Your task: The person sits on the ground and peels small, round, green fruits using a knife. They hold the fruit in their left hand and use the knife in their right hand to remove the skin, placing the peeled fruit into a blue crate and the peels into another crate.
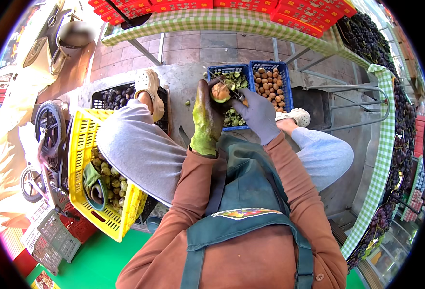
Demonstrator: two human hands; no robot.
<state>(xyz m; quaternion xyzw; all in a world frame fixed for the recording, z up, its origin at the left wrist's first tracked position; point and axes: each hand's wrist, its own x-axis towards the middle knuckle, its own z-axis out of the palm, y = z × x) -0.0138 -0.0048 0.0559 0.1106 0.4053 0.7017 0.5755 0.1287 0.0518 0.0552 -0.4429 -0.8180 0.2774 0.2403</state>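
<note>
My left hand (206, 117), in a yellow-green glove stained dark on the palm and fingers, holds a partly husked walnut (220, 92). Its tan shell shows on top, and green husk remains along the lower edge. In a grey glove, my right hand (256, 115) grips a small metal tool (237, 94) close to the walnut; the fingers hide most of it, so its exact kind is unclear. Below both hands, a blue plastic crate (227, 68) holds cut green husks (234, 117). A second blue crate (289, 88) alongside contains several brown walnuts (268, 85).
Left of my leg stands a tilted yellow crate (76, 155) of green-husked walnuts (114, 180) with a bowl (102, 206) inside. A black crate (97, 102) holds dark lumps. A checked-cloth table (212, 23) bears red boxes ahead; grapes (402, 144) line the right. A metal frame (360, 104) stands nearby.
</note>
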